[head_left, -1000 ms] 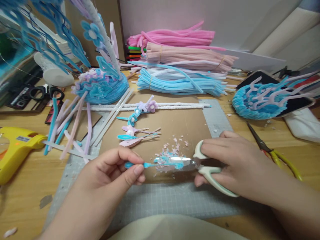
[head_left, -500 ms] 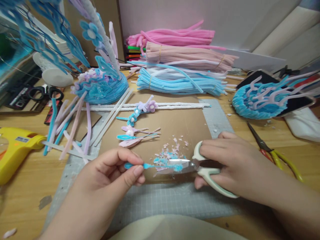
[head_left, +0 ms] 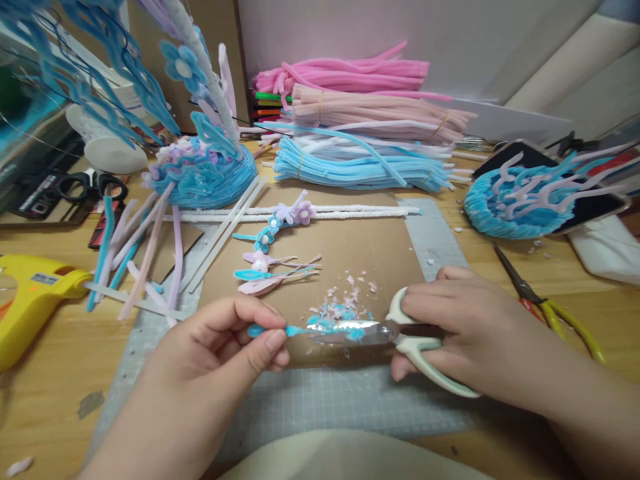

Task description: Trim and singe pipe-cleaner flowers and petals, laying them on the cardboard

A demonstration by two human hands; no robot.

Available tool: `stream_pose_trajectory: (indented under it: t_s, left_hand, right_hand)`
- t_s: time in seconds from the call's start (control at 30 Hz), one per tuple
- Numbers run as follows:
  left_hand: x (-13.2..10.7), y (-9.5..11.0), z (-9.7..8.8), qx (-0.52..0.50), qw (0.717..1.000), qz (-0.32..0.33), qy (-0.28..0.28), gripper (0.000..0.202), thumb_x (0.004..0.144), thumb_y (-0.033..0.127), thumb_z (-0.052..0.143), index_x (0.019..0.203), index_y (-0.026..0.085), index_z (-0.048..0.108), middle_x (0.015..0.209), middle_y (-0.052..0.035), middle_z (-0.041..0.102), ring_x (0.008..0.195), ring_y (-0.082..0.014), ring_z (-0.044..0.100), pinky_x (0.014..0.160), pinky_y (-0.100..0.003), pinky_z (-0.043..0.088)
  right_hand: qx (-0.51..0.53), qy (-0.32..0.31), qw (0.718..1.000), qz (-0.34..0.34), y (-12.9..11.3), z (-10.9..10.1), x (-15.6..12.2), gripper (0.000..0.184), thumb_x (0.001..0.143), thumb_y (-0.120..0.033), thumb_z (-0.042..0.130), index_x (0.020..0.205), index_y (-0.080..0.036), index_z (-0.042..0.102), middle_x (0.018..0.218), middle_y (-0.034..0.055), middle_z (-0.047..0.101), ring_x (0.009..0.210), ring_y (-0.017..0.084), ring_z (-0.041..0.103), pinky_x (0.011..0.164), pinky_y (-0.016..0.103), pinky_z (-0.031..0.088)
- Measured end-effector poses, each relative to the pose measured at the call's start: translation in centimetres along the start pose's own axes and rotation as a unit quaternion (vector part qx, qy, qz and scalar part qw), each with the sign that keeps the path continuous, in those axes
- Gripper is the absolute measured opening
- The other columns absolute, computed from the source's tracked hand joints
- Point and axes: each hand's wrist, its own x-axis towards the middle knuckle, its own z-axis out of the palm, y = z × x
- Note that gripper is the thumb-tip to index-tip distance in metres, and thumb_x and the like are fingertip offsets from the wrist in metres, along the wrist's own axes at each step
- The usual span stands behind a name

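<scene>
My left hand (head_left: 235, 353) pinches a blue pipe cleaner (head_left: 295, 331) between thumb and fingertips, its looped end poking out to the left. My right hand (head_left: 450, 320) grips scissors (head_left: 345, 331) with pale green handles, the blades nearly together along the pipe cleaner's thinned stem. Blue and lilac fuzz clippings (head_left: 345, 300) lie under and behind the blades on a cardboard sheet (head_left: 370, 247). Farther back on the card rest several petal-shaped pipe-cleaner pieces (head_left: 257, 273) with twisted stems, and a curved row of small blue and lilac flowers (head_left: 273, 227).
Bundled blue pipe cleaners (head_left: 360, 167) lie at the back below pink ones (head_left: 345, 73). On the left are a yellow glue gun (head_left: 40, 293) and a blue fuzzy base with a stem (head_left: 200, 180). Pliers (head_left: 545, 307) and a blue fuzzy piece (head_left: 520, 200) on a phone sit right.
The scissor blades have closed from slightly apart to nearly together over the blue pipe cleaner. My left hand has hardly moved.
</scene>
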Motion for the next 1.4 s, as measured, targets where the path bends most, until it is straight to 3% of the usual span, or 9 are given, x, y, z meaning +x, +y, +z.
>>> stream_pose_trajectory:
  t_s: [0.3, 0.5, 0.63, 0.83, 1.1, 1.27, 1.4]
  left_hand:
    - [-0.3, 0.3, -0.1, 0.0, 1.0, -0.002, 0.002, 0.01, 0.071, 0.018, 0.08, 0.073, 0.025, 0.073, 0.062, 0.0043, 0.071, 0.057, -0.0091, 0.065, 0.056, -0.013, 0.051]
    - [-0.1, 0.0, -0.1, 0.014, 1.0, -0.002, 0.007, 0.008, 0.074, 0.021, 0.079, 0.077, 0.025, 0.073, 0.06, 0.0045, 0.071, 0.057, -0.0092, 0.065, 0.056, -0.013, 0.051]
    - [-0.2, -0.2, -0.2, 0.022, 1.0, -0.002, 0.003, 0.005, 0.078, 0.024, 0.077, 0.082, 0.026, 0.076, 0.06, 0.0044, 0.071, 0.058, -0.0092, 0.065, 0.058, -0.013, 0.051]
    - [0.0, -0.2, -0.3, 0.008, 1.0, -0.02, 0.009, 0.015, 0.071, 0.027, 0.083, 0.084, 0.027, 0.076, 0.064, 0.0039, 0.074, 0.059, -0.0115, 0.068, 0.057, -0.015, 0.054]
    - [-0.4, -0.3, -0.5, 0.061, 0.996, 0.006, 0.068, 0.011, 0.075, 0.037, 0.079, 0.079, 0.027, 0.075, 0.056, 0.0033, 0.071, 0.055, -0.0122, 0.065, 0.054, -0.015, 0.052]
    - [-1.0, 0.3, 0.3, 0.095, 0.984, 0.04, 0.145, 0.008, 0.077, 0.034, 0.076, 0.071, 0.029, 0.072, 0.055, 0.0046, 0.068, 0.054, -0.0127, 0.061, 0.053, -0.017, 0.05]
    - [-1.4, 0.6, 0.6, 0.105, 0.978, 0.053, 0.171, 0.011, 0.078, 0.032, 0.074, 0.068, 0.029, 0.071, 0.054, 0.0059, 0.065, 0.053, -0.0113, 0.059, 0.05, -0.016, 0.046]
  right_hand:
    - [-0.01, 0.031, 0.999, -0.024, -0.3, -0.4, 0.3, 0.042, 0.092, -0.044, 0.06, 0.056, -0.022, 0.059, 0.052, -0.0049, 0.06, 0.049, 0.011, 0.054, 0.057, 0.029, 0.03]
    - [-0.045, 0.064, 0.997, 0.007, 0.5, -0.3, -0.1, 0.048, 0.08, -0.057, 0.071, 0.056, -0.022, 0.052, 0.049, -0.0071, 0.053, 0.048, 0.012, 0.051, 0.057, 0.028, 0.029]
    - [-0.069, 0.073, 0.995, 0.021, 1.3, -0.5, -0.4, 0.049, 0.085, -0.062, 0.063, 0.058, -0.023, 0.051, 0.05, -0.006, 0.051, 0.05, 0.014, 0.05, 0.058, 0.029, 0.029]
    - [-0.106, 0.095, 0.989, 0.042, 2.1, -1.1, -0.7, 0.048, 0.086, -0.063, 0.061, 0.059, -0.024, 0.054, 0.052, -0.0043, 0.053, 0.051, 0.015, 0.048, 0.06, 0.032, 0.027]
    - [-0.126, 0.1, 0.987, -0.002, 1.8, -1.5, -0.4, 0.045, 0.086, -0.059, 0.064, 0.061, -0.025, 0.048, 0.05, -0.0071, 0.047, 0.048, 0.014, 0.042, 0.062, 0.033, 0.026]
    - [-0.136, 0.089, 0.987, -0.007, 1.3, -1.7, -0.3, 0.042, 0.08, -0.059, 0.069, 0.07, -0.024, 0.05, 0.065, -0.0033, 0.057, 0.062, 0.018, 0.055, 0.066, 0.033, 0.027]
    - [-0.131, 0.096, 0.987, -0.014, 0.8, -1.4, -0.4, 0.041, 0.082, -0.055, 0.069, 0.068, -0.023, 0.048, 0.064, -0.0033, 0.057, 0.059, 0.016, 0.054, 0.065, 0.033, 0.026]
